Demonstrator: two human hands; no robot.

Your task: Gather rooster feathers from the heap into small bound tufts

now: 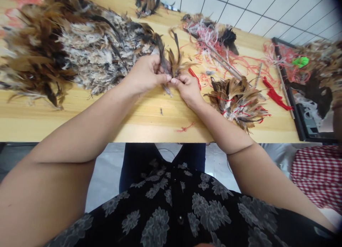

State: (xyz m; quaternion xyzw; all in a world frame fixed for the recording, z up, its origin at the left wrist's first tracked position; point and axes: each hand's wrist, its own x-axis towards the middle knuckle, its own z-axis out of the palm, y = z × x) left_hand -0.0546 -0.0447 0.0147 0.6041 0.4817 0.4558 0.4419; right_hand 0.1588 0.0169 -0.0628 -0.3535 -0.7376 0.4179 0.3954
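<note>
Over the middle of the wooden table my two hands meet, thumb tips almost touching. My left hand (149,74) is closed around dark grey-black feathers (162,51). Brown feathers (175,61) fan upward from between the pinched fingers of my right hand (188,88). Just left of my hands lies a large heap of feathers (93,51) with pale fluffy ends. To the right of my right wrist rests a pile of brown feather bunches (237,101) bound with red thread. A red strand (195,77) lies behind my right hand.
Tangled pink and white strings (205,36) and thin sticks (224,63) lie at the back right. A hank of red thread (276,93) sits near a black-framed tray (299,125) at the right. A small feather bunch (148,4) stands at the back. The table's front edge (160,140) runs before my body.
</note>
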